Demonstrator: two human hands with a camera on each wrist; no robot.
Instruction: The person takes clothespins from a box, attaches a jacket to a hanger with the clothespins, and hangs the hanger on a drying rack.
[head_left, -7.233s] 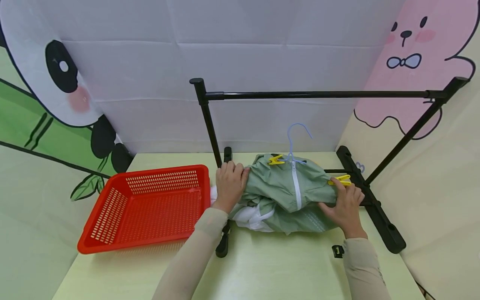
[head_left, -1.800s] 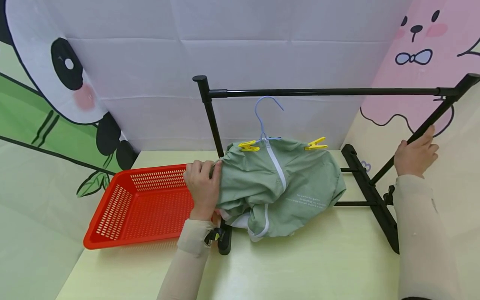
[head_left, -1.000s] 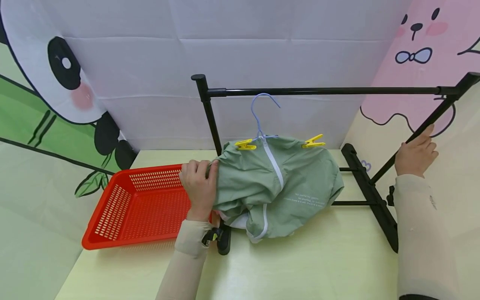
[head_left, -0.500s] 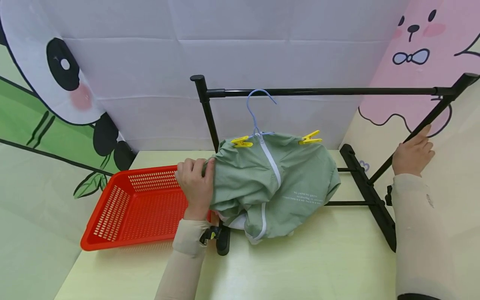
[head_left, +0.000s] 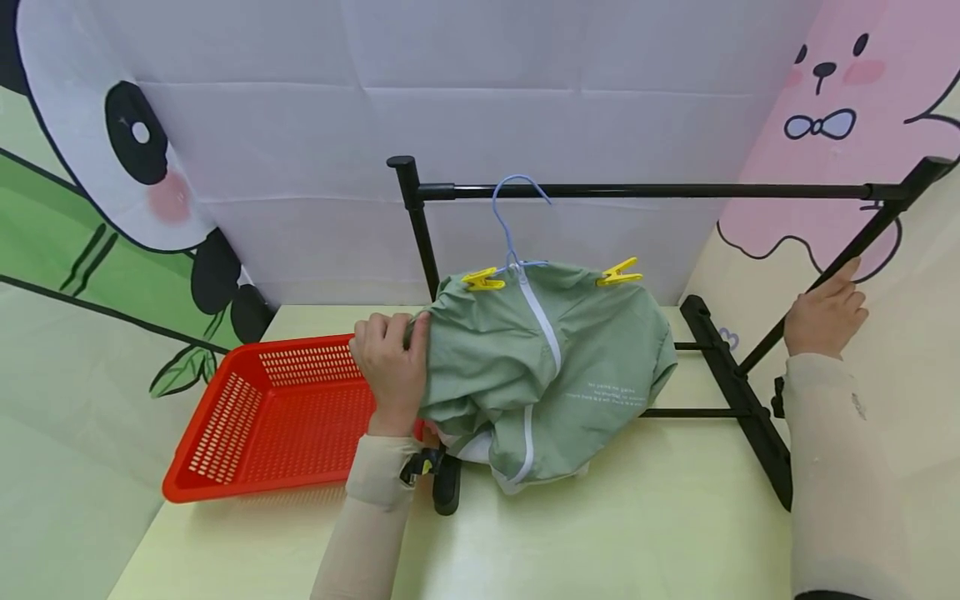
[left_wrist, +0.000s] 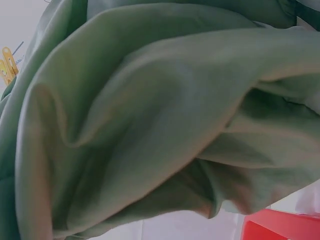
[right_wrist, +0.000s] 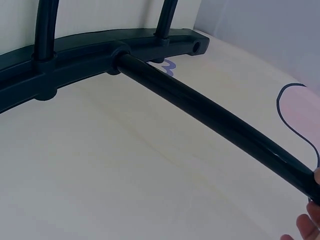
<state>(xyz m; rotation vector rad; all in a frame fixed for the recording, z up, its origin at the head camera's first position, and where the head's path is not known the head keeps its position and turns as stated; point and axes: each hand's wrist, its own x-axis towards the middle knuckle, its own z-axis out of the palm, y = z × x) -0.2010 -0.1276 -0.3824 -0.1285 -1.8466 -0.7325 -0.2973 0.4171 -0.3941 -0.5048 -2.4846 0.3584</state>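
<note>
A green zip jacket (head_left: 480, 350) with a white zipper hangs on a blue hanger (head_left: 504, 229), and yellow clothes pegs (head_left: 619, 272) clip its shoulders. The hanger's hook overlaps the top bar of the black clothes rack (head_left: 675, 191) in the head view. At the jacket's left side, my left hand (head_left: 393, 367) grips the cloth, its fingertips partly hidden behind the fabric. Green folds (left_wrist: 150, 115) fill most of the left wrist view. My right hand (head_left: 825, 312) holds the rack's right post (right_wrist: 210, 112); only some of its fingers (right_wrist: 306, 225) show in the right wrist view.
A red perforated basket (head_left: 247, 492) stands on the pale table (head_left: 600, 533), left of the jacket. The rack's black foot (head_left: 738, 408) runs along the right side. Behind stands a white backdrop (head_left: 300, 150) with cartoon animals.
Earlier both hands held the jacket low; my right hand has since moved to the post. Jacket and hanger have risen leftward, the hook now crossing the bar. In the last half second little moved.
</note>
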